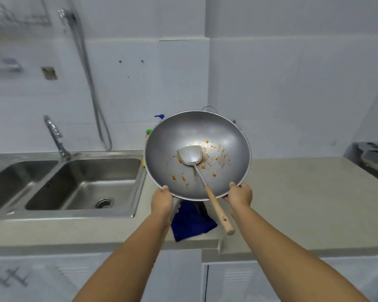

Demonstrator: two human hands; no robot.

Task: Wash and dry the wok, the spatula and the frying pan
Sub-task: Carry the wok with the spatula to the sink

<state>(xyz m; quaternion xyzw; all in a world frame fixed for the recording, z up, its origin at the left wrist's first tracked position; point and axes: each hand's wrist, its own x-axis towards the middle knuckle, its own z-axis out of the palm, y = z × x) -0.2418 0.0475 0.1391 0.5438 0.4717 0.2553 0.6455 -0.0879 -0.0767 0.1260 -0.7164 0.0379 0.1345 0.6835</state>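
Note:
A large grey metal wok point(223, 131) is held up above the counter, tilted toward me, with orange food bits and crumbs inside. A metal spatula point(191, 156) with a wooden handle lies in it, the handle sticking out over the near rim. My left hand point(163, 200) grips the wok's near-left rim and my right hand point(239, 194) grips the near-right rim. No frying pan is visible.
A steel double sink point(79, 184) with a tap point(55, 136) and a hanging spray hose point(90, 83) lies to the left. A blue cloth point(192, 223) rests on the beige counter point(292, 203) below the wok. Soap bottles point(148, 134) stand behind it. A stove edge point(373, 155) is far right.

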